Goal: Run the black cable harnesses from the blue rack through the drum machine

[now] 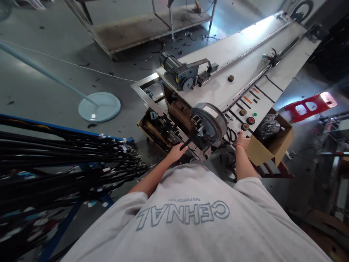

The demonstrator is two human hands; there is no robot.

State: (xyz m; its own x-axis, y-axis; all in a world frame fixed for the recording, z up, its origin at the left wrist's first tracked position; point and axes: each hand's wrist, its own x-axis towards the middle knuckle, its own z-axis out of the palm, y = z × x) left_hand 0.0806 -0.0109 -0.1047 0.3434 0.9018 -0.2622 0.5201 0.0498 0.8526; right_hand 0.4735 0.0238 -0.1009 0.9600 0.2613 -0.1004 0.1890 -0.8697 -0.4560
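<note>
My left hand (176,153) is closed around a black strip (190,140) that runs up to the large grey wheel (211,120) at the near end of the white machine table (231,60). My right hand (242,141), with a red band at the wrist, rests at the table's near edge, beside a yellow-rimmed round part (245,126) and black-handled scissors (231,135). Its fingers are too small to tell whether they hold anything. A red button (250,120) and a green button (255,114) lie just beyond it.
A motor (172,64) stands on the table's left side. An open cardboard box (283,140) is at the right, near a red stool (312,105). Bundles of black cables (68,160) hang at the left. A round-based pole (99,106) and a low bench (136,31) stand farther off.
</note>
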